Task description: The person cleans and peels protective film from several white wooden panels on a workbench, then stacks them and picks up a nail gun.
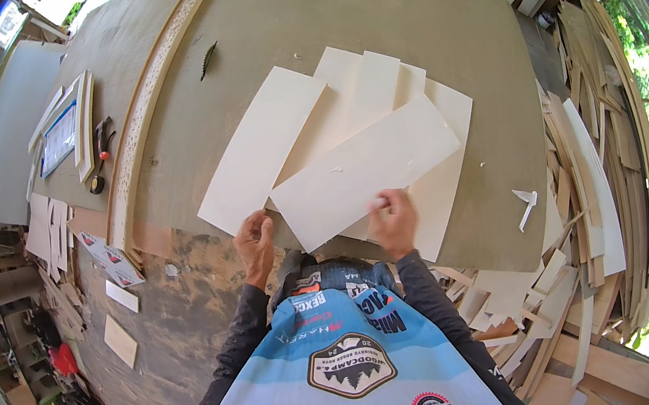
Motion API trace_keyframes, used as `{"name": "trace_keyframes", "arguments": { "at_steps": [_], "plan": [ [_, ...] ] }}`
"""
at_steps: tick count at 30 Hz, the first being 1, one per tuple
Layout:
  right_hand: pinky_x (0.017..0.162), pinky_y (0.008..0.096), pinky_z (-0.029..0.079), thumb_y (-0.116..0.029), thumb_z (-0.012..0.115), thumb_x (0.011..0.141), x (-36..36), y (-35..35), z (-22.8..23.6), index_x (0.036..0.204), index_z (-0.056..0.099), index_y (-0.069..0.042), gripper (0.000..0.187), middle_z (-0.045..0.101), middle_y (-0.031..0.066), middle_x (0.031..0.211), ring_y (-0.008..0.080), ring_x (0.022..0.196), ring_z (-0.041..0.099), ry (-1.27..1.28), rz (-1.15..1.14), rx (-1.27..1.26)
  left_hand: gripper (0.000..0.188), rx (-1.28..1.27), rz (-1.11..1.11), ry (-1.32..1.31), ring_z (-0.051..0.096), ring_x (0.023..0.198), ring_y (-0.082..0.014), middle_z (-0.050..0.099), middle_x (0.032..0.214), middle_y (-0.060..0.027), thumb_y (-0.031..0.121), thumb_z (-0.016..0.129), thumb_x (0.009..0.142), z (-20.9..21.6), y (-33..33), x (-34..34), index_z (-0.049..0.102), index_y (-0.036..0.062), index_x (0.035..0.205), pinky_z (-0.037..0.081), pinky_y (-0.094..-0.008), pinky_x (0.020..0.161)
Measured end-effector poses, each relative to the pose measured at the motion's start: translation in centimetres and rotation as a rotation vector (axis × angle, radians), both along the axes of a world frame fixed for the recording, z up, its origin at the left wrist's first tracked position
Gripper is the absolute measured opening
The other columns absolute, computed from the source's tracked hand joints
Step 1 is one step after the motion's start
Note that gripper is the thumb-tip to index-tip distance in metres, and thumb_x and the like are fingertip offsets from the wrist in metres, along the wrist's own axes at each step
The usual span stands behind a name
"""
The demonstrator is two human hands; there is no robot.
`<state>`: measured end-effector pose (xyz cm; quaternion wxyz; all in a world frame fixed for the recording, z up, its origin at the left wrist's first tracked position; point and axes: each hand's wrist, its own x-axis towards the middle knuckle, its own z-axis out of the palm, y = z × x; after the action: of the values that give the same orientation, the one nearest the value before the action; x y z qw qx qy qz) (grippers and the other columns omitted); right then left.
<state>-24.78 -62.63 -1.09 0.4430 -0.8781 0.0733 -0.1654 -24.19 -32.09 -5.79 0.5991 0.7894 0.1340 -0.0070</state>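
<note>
Several flat white panels lie fanned over one another on a large grey-brown worktable [363, 1]. The top panel [369, 164] slants across the pile, with small white scraps on its face. Another white panel [264, 145] lies to its left. At that left panel's near edge is my left hand [254, 243], its fingers curled together; whether they grip the edge is hidden. Over the near edge of the top panel, my right hand [396, 224] is closed and slightly blurred, fingertips pinched around something small and pale that I cannot make out.
A long patterned strip [153, 86] runs along the table's left side. Past it lie a red-and-black hand tool [102, 139], a tape measure [97, 184] and white frame pieces [85, 123]. A white T-shaped piece [527, 207] lies at right. Stacked wood offcuts [582, 168] crowd beyond the right edge.
</note>
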Motion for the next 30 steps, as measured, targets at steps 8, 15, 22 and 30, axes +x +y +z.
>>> {"name": "trace_keyframes", "arguments": {
  "at_steps": [8, 15, 22, 30],
  "plan": [
    [0.089, 0.0427, 0.039, -0.04, 0.081, 0.075, 2.1, 8.2, 0.2, 0.11, 0.06, -0.005, 0.054, 0.06, 0.0097, 0.102, 0.0278, 0.102, 0.054, 0.078, 0.518, -0.302, 0.028, -0.574, -0.008, 0.16, 0.069, 0.088, -0.018, 0.07, 0.103, -0.0139, 0.002, 0.068, 0.094, 0.3, -3.8, -1.2, 0.061, -0.0077, 0.119, 0.061, -0.0309, 0.079],
    [0.093, 0.0456, 0.036, -0.038, 0.078, 0.075, 1.7, 7.4, 0.4, 0.114, 0.058, -0.002, 0.057, 0.059, 0.013, 0.109, 0.0309, 0.107, 0.051, 0.132, 0.468, -0.367, 0.032, -0.591, -0.03, 0.247, 0.069, 0.091, -0.0182, 0.07, 0.104, -0.0135, 0.007, 0.073, 0.092, 0.9, -5.4, 0.1, 0.061, -0.0079, 0.118, 0.059, -0.0307, 0.08],
    [0.094, 0.045, 0.035, -0.034, 0.076, 0.077, 1.1, 7.0, -0.4, 0.115, 0.058, -0.004, 0.051, 0.058, 0.0113, 0.106, 0.0295, 0.105, 0.051, 0.137, 0.396, -0.376, 0.034, -0.621, -0.031, 0.229, 0.068, 0.09, -0.0168, 0.069, 0.101, -0.0115, 0.009, 0.076, 0.091, 0.0, -6.4, 0.7, 0.061, -0.0064, 0.118, 0.058, -0.0299, 0.079],
    [0.089, 0.0432, 0.036, -0.028, 0.077, 0.076, 1.0, 7.5, -0.7, 0.114, 0.058, -0.005, 0.049, 0.055, 0.007, 0.097, 0.0257, 0.097, 0.052, 0.085, 0.319, -0.291, 0.034, -0.57, -0.056, 0.251, 0.069, 0.087, -0.0177, 0.07, 0.099, -0.0135, 0.006, 0.076, 0.09, 0.3, -6.4, 0.9, 0.061, -0.007, 0.118, 0.06, -0.0308, 0.078]
  ]
}}
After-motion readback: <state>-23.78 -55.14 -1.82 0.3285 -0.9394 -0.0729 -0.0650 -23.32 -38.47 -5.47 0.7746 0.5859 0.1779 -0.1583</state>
